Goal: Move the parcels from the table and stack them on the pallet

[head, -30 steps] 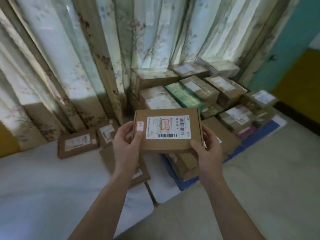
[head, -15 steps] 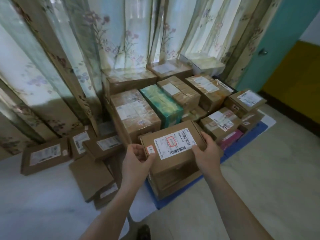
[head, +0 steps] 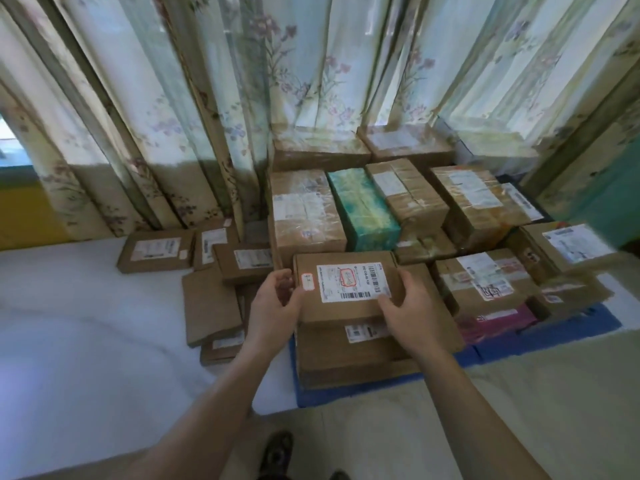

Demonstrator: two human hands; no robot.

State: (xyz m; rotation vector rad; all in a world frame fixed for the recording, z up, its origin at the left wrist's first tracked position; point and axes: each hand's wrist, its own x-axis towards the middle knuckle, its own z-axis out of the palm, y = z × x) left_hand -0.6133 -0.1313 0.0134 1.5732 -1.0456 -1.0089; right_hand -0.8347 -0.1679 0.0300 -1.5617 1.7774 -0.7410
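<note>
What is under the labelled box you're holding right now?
Under the labelled box sits a stack of brown boxes on the blue pallet. The top one's label strip shows; the rest of its top is covered.

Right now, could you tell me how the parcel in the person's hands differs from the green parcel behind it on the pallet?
The held parcel is plain brown cardboard; the green parcel is wrapped in mottled green.
The held parcel is flat and shallow, while the green parcel is narrow and taller.
The held parcel shows a white barcode label on top; the green parcel shows none.
The left hand and right hand grip the held parcel; nobody touches the green parcel.
Both sit among the stack over the blue pallet.
</note>
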